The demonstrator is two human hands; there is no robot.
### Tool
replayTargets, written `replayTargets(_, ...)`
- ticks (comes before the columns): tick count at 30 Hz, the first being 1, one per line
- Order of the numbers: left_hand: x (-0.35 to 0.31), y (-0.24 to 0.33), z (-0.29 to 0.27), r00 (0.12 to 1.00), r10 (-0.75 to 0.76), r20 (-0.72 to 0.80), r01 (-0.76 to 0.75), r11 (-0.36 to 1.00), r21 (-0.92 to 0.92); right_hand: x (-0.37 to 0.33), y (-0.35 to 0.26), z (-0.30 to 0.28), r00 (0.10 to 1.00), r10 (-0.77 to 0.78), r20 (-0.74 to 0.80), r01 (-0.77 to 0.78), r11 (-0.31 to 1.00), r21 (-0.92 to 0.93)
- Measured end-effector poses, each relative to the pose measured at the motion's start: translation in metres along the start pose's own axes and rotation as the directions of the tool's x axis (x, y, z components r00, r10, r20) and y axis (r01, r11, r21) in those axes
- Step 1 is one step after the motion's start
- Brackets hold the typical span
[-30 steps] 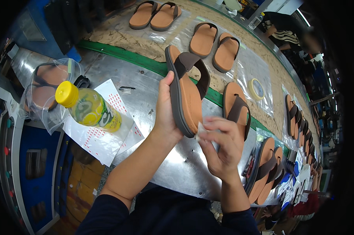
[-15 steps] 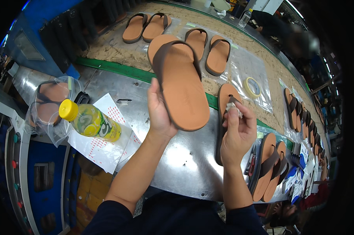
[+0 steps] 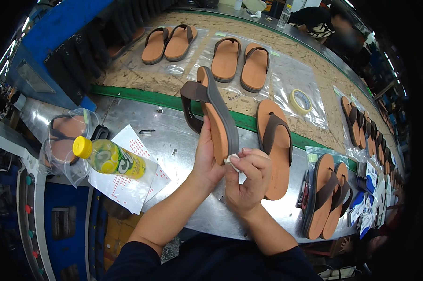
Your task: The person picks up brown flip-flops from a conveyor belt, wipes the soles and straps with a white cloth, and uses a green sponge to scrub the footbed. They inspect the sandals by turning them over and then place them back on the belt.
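Observation:
A tan flip-flop (image 3: 219, 122) with dark brown straps and a dark grey sole edge is tilted on its side in my left hand (image 3: 207, 157), which grips it near the heel. Pinched in my right hand (image 3: 250, 180) is a small crumpled white cloth (image 3: 232, 162), pressed against the sole edge at the heel. Just to the right of my right hand, a second flip-flop (image 3: 278, 159) lies footbed up, partly on the metal table (image 3: 174, 112) and partly over the green strip.
Pairs of flip-flops (image 3: 226, 61) lie on plastic bags across the brown board. A tape roll (image 3: 300, 101) sits at right. A yellow-capped bottle (image 3: 113, 158) stands on printed sheets (image 3: 127, 192) at left, beside a bagged pair (image 3: 64, 140). Another person (image 3: 345, 33) is at far right.
My left hand has turned the flip-flop from facing me onto its side. My right hand has moved left, bringing the cloth from beside the second flip-flop to the held one's heel edge.

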State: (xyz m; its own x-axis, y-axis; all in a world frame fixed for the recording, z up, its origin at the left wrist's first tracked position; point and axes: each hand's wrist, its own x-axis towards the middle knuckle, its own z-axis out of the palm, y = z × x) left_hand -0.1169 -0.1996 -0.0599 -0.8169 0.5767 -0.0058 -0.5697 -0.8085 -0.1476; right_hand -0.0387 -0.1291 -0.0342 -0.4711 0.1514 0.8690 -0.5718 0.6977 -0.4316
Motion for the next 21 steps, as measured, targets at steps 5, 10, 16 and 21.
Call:
replayTargets(5, -0.004, -0.012, 0.017, 0.996, 0.072, -0.046, -0.063, 0.985, 0.158, 0.011, 0.002, -0.006, 0.999, -0.045, 0.017, 0.045, 0.999, 0.013)
replayTargets(10, -0.004, -0.004, -0.001, 0.985, 0.035, 0.169, -0.087, 0.947, 0.308, 0.046, -0.014, -0.013, 0.975, 0.187, 0.121, -0.192, 0.981, 0.026)
replayTargets(16, -0.002, -0.002, 0.005, 0.958, 0.285, -0.022, -0.237, 0.837, 0.493, 0.007, -0.005, -0.017, 0.993, 0.033, 0.116, -0.026, 0.998, -0.062)
replayTargets(21, -0.007, -0.001, 0.009, 0.935, 0.325, -0.143, -0.212, 0.834, 0.509, -0.014, 0.003, -0.008, 0.987, 0.095, 0.128, -0.097, 0.995, 0.009)
